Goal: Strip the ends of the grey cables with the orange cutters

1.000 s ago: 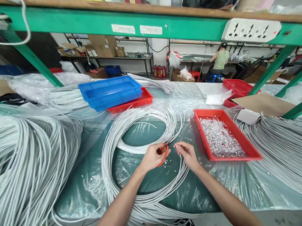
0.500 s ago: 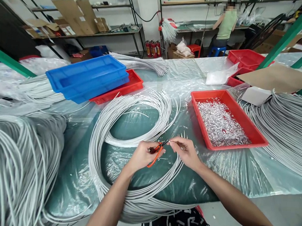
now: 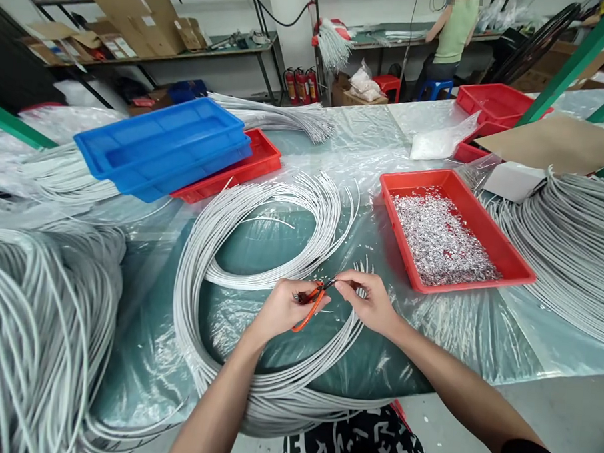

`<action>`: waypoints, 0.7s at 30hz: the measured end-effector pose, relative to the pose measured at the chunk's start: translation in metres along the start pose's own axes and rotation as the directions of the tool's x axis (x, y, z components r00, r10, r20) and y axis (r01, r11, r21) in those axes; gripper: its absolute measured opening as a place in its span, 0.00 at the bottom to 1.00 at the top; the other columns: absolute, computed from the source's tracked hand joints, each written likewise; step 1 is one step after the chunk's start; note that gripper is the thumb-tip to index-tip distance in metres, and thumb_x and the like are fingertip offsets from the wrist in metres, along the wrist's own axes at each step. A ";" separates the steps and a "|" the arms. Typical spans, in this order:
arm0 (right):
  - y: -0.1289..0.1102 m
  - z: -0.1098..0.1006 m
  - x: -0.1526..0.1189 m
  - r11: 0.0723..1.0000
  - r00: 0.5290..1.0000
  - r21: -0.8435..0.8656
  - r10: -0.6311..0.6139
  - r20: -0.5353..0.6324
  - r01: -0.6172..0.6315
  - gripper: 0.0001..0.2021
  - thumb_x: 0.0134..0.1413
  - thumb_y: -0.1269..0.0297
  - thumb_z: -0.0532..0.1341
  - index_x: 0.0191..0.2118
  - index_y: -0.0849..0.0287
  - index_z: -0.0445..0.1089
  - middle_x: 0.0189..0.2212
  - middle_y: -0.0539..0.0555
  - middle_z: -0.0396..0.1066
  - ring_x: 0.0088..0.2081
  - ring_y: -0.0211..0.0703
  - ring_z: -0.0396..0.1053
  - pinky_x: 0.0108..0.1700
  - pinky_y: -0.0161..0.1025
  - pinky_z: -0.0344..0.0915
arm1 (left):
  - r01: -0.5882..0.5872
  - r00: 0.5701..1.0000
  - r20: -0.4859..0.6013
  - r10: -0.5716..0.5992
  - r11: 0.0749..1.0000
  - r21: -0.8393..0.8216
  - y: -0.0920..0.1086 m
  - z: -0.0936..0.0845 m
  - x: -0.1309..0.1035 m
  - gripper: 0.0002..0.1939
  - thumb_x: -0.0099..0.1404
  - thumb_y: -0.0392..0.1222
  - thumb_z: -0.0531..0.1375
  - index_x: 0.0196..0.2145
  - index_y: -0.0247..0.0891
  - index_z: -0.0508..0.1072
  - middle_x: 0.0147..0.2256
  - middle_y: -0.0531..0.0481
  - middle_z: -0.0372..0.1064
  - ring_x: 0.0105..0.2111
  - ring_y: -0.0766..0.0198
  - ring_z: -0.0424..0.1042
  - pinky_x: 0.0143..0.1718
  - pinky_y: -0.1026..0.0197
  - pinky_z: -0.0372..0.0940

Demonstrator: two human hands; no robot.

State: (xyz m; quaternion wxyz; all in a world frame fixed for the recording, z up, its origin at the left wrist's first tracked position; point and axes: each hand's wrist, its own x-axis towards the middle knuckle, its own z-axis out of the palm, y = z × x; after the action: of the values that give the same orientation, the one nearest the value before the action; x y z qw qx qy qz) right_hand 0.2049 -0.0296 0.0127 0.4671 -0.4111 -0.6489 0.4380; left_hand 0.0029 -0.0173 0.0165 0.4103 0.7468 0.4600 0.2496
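My left hand (image 3: 282, 307) grips small orange-handled snips (image 3: 309, 303) over the plastic-covered table. Their tip meets the end of a white cable that my right hand (image 3: 369, 301) pinches between thumb and fingers. Both hands hover above a big coil of white cables (image 3: 242, 230) lying in a loop in front of me. A red tray (image 3: 487, 228) holding many small silvery bits stands just right of my right hand.
A blue tray (image 3: 160, 143) is stacked on a red tray (image 3: 257, 161) at the back left. Thick cable bundles lie at the left (image 3: 37, 322) and right (image 3: 571, 245). More red trays (image 3: 492, 104) and cardboard (image 3: 550, 140) sit far right. A person (image 3: 453, 33) sits at a distant bench.
The view has tilted downward, dropping the green shelf out of sight. My hands have come closer together, bringing the snips' tip up to the cable end.
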 end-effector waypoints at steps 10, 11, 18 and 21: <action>-0.004 0.001 0.001 1.000 1.000 0.024 0.006 -0.009 -0.006 0.15 0.61 0.53 0.58 0.33 0.60 0.74 0.23 0.50 0.67 0.25 0.37 0.61 0.28 0.35 0.58 | -0.012 1.000 0.002 0.012 1.000 -0.003 0.002 -0.001 0.000 0.20 0.61 0.47 0.62 0.19 0.34 0.62 0.20 0.56 0.49 0.23 0.70 0.48 0.23 0.67 0.47; -0.004 0.000 0.001 1.000 1.000 0.019 0.003 -0.011 -0.003 0.16 0.62 0.53 0.58 0.33 0.60 0.74 0.23 0.50 0.66 0.25 0.37 0.61 0.28 0.35 0.58 | -0.013 1.000 0.002 0.013 1.000 0.001 0.002 -0.001 0.000 0.20 0.61 0.46 0.62 0.19 0.34 0.62 0.20 0.56 0.49 0.23 0.70 0.48 0.23 0.67 0.47; -0.004 -0.001 0.002 0.999 0.999 0.025 0.027 0.022 -0.028 0.16 0.61 0.52 0.58 0.32 0.60 0.73 0.22 0.49 0.65 0.25 0.37 0.59 0.27 0.34 0.56 | -0.003 1.000 -0.010 0.003 1.000 0.014 0.001 -0.001 -0.001 0.18 0.61 0.46 0.62 0.20 0.34 0.63 0.21 0.56 0.50 0.24 0.70 0.48 0.23 0.67 0.47; -0.003 -0.005 0.005 0.994 0.995 0.091 0.057 0.085 -0.065 0.17 0.61 0.52 0.58 0.33 0.61 0.74 0.21 0.49 0.65 0.24 0.36 0.59 0.27 0.34 0.55 | -0.006 1.000 -0.014 0.007 1.000 0.028 0.000 -0.001 -0.001 0.19 0.61 0.47 0.62 0.20 0.34 0.63 0.21 0.56 0.49 0.23 0.70 0.47 0.23 0.67 0.46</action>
State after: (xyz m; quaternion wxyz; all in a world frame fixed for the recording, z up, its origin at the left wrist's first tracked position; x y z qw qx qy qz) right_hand 0.2078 -0.0252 0.0181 0.4452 -0.3902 -0.6333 0.4985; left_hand 0.0021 -0.0177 0.0167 0.3959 0.7522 0.4638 0.2497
